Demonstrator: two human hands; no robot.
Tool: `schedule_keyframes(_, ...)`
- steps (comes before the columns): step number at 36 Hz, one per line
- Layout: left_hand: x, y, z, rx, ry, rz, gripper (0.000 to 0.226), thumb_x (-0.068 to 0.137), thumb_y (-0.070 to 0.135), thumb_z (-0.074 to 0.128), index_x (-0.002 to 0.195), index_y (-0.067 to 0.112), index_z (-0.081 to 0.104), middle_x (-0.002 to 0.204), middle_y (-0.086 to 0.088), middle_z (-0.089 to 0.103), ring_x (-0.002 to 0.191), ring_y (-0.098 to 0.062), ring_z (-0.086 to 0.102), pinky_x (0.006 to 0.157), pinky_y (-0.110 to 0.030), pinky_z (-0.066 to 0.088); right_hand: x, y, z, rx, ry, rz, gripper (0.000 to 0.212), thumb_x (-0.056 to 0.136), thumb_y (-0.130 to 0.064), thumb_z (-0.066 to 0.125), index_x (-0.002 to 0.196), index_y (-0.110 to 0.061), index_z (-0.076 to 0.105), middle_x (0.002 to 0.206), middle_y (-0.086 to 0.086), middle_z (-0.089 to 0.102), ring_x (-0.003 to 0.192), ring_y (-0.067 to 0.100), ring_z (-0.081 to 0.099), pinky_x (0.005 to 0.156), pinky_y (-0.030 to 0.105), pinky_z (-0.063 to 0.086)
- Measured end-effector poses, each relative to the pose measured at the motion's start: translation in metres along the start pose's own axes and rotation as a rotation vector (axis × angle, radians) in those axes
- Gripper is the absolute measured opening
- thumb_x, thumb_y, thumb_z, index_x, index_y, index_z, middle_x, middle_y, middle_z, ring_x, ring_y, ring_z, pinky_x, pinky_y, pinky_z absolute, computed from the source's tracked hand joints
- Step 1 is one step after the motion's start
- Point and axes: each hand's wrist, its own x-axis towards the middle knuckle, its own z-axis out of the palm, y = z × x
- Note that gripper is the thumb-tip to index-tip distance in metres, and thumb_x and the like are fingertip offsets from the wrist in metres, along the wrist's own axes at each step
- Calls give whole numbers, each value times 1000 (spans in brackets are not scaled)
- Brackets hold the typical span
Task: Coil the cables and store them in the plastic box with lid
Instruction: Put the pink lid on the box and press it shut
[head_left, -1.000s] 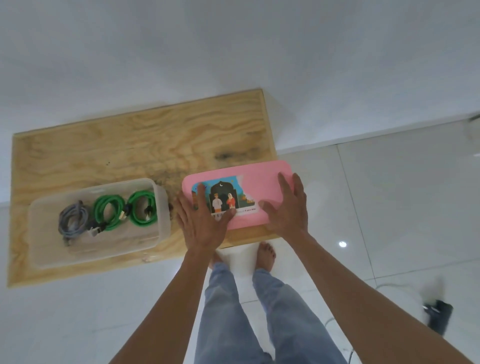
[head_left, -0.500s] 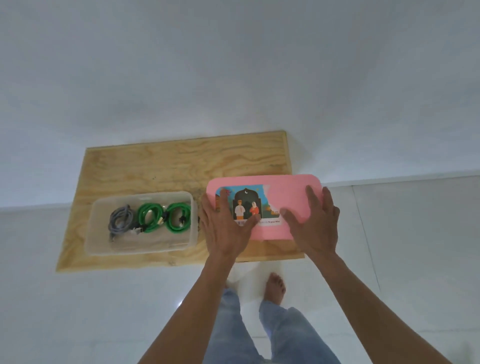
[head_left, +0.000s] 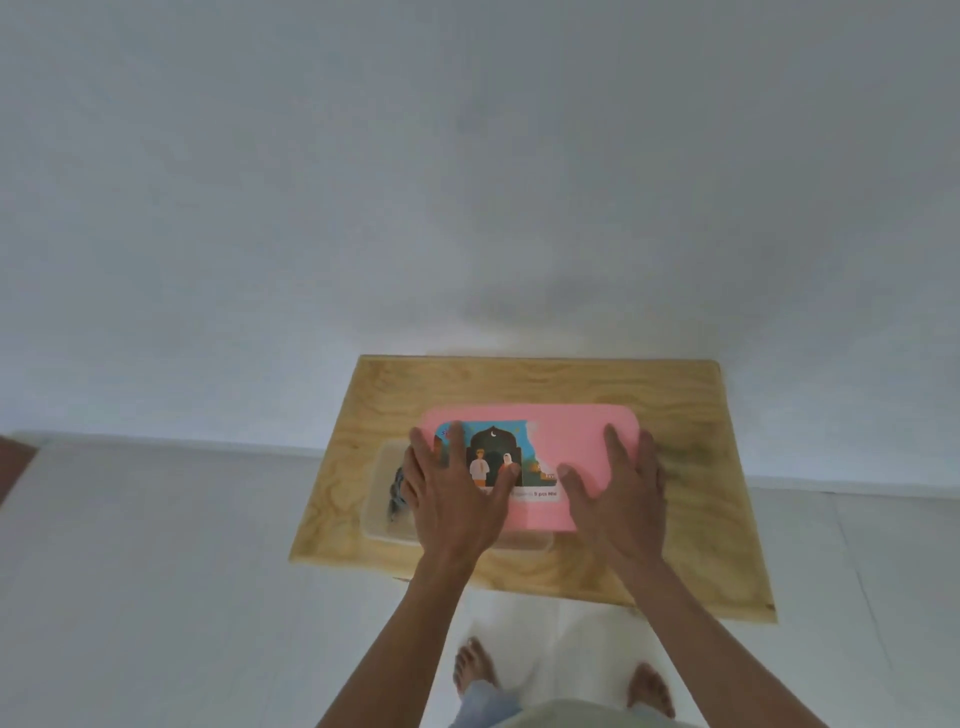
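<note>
The pink lid (head_left: 566, 447) lies over the clear box (head_left: 382, 512), offset right, its long axis running left-right; the box's left end shows a grey cable (head_left: 397, 493). Both hands press flat, fingers spread: left hand (head_left: 457, 499) near the box's left end, right hand (head_left: 621, 499) on the lid's right. The lid probably needs sliding left. All sits on the wooden counter (head_left: 691, 519).

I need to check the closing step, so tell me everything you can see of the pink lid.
The pink lid is a flat rectangle with rounded corners, apparently plastic, bearing a colourful picture sticker on its left half with a line of small print below. It lies over the clear box, shifted right so the box's left end is uncovered and a grey cable shows there. The left hand and right hand rest flat on it, fingers spread. Whether it is seated cannot be told.
</note>
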Motion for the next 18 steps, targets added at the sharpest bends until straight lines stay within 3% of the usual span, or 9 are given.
schedule_keyframes(9,44,-90,-18,-10,-90,15,94,79,73,60,154,28,24,164,-18,4,148,-38,7,116,-53,18,-19,-47,80,8,-31,45,76,89,-50,62,153,-27,29,165,3,9,150,30,15,118,44,28)
schedule_keyframes(18,58,-122,1,-45,-230,43,94,77,70,64,151,26,28,161,-18,7,146,-38,11,114,-56,22,-26,-43,108,-69,-36,160,76,89,-48,63,154,-27,29,165,6,11,150,31,16,117,45,26)
